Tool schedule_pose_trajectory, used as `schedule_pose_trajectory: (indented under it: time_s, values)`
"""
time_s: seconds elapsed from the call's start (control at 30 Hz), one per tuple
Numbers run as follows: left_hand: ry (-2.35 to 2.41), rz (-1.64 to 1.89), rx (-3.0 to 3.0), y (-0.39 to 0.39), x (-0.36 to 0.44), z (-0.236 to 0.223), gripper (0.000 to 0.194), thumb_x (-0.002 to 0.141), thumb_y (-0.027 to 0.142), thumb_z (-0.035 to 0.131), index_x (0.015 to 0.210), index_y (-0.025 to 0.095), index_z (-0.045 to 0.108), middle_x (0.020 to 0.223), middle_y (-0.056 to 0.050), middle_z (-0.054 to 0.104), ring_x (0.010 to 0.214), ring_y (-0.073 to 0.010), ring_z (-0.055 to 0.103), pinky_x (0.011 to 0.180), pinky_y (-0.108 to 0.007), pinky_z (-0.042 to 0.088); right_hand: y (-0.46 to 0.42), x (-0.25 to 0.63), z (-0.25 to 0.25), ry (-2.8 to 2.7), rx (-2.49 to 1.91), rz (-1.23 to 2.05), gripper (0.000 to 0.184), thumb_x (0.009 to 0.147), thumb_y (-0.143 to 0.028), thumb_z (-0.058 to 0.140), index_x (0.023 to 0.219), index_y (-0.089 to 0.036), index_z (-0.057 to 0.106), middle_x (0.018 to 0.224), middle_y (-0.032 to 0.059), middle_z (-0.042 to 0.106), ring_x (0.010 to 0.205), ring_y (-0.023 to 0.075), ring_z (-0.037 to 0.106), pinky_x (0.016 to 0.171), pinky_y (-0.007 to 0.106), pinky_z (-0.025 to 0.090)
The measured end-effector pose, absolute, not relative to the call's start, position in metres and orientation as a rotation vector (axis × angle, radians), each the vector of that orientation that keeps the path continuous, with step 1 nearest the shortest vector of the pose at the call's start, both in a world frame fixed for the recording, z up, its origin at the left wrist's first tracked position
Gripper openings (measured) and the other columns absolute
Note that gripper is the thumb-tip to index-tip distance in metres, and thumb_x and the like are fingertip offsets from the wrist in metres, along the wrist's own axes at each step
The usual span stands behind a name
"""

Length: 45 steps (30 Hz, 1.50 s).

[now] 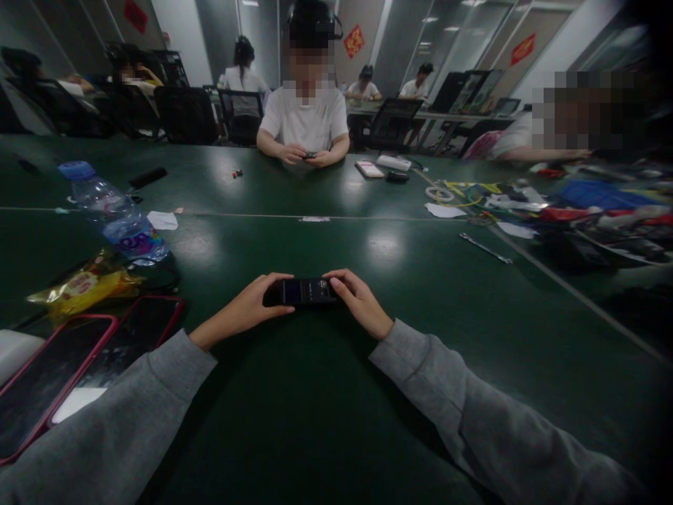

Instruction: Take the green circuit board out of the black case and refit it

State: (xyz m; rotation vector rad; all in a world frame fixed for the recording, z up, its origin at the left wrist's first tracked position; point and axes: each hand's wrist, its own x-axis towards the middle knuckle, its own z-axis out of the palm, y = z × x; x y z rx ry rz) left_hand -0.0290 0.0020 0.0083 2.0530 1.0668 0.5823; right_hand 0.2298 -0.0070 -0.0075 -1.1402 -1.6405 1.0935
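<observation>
Between my two hands is a small black device (309, 291) with a dark screen on its left part and small pale markings on its right part. My left hand (257, 301) grips its left end, thumb along the near edge and fingers along the far edge. At the right end, my right hand (360, 298) holds it with the thumb over the corner and the fingers curled behind. The device is low over the green table (315, 393); whether it touches the surface I cannot tell. Its underside is hidden.
On the left are a water bottle (118, 214), a yellow wrapper (87, 286) and two red-edged phones, the nearer phone (52, 375) by my sleeve. To the right lie a wrench (484, 248) and a heap of cables (594, 207). Across the table sits a person (303, 116) handling a small dark object.
</observation>
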Motion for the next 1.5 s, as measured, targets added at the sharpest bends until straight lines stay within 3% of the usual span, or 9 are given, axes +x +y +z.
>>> schedule_pose_trajectory:
  time_s: [0.13,0.27,0.57,0.9,1.1,1.27,1.5]
  values:
    - [1.085,0.602,2.046,0.002,-0.028,0.010,0.054,0.080,0.045,0.067,0.127,0.025,0.049,0.126,-0.008,0.057,0.115,-0.0256,0.055,0.100,-0.046,0.043,-0.008,0.231,-0.010,-1.718,-1.108,1.013,0.032,0.090,-0.043,0.054,0.115,-0.024,0.055,0.113,0.0068,0.060,0.105,0.0226,0.060,0.093,0.044,0.050]
    - [1.147,0.614,2.021,0.002,-0.027,0.009,0.050,0.081,0.048,0.064,0.122,0.021,0.052,0.120,-0.010,0.060,0.109,-0.0264,0.058,0.095,-0.046,0.046,-0.009,0.231,-0.012,-1.885,-1.043,0.896,0.064,0.074,-0.036,0.076,0.129,-0.028,0.045,0.128,0.0077,0.053,0.119,0.0264,0.053,0.103,0.049,0.043]
    - [1.052,0.635,2.034,0.003,-0.029,0.007,0.059,0.078,0.037,0.070,0.130,0.023,0.046,0.130,-0.010,0.055,0.120,-0.0271,0.053,0.103,-0.049,0.041,-0.010,0.229,-0.010,-1.909,-1.050,0.789,0.048,0.077,-0.026,0.073,0.119,-0.024,0.052,0.117,0.0073,0.059,0.112,0.0250,0.057,0.100,0.047,0.046]
    - [1.063,0.638,1.973,0.002,-0.028,0.010,0.059,0.078,0.032,0.069,0.130,0.021,0.045,0.133,-0.013,0.054,0.121,-0.0295,0.054,0.102,-0.052,0.042,-0.008,0.231,-0.009,-1.599,-1.049,0.841,0.048,0.077,-0.038,0.072,0.116,-0.025,0.048,0.116,0.0072,0.059,0.109,0.0236,0.059,0.098,0.044,0.047]
    - [1.045,0.607,2.002,0.001,-0.030,0.012,0.059,0.080,0.031,0.067,0.133,0.026,0.044,0.136,-0.009,0.052,0.123,-0.0283,0.052,0.103,-0.052,0.040,0.011,0.250,-0.017,-1.425,-1.251,0.514,0.048,0.074,-0.041,0.074,0.111,-0.022,0.049,0.110,0.0079,0.059,0.102,0.0243,0.059,0.095,0.045,0.047]
    - [1.059,0.596,2.026,0.002,-0.030,0.011,0.059,0.080,0.032,0.067,0.134,0.025,0.044,0.136,-0.010,0.052,0.123,-0.0280,0.051,0.103,-0.051,0.039,0.020,0.260,-0.029,-1.470,-1.350,0.501,0.050,0.072,-0.039,0.074,0.110,-0.019,0.048,0.106,0.0091,0.059,0.095,0.0251,0.059,0.089,0.047,0.048]
    - [1.062,0.577,2.039,0.003,-0.031,0.009,0.058,0.081,0.033,0.065,0.134,0.025,0.043,0.136,-0.010,0.051,0.123,-0.0285,0.051,0.103,-0.052,0.039,0.018,0.261,-0.033,-1.576,-1.414,0.372,0.058,0.072,-0.037,0.074,0.120,-0.020,0.047,0.115,0.0121,0.054,0.106,0.0296,0.053,0.094,0.053,0.044]
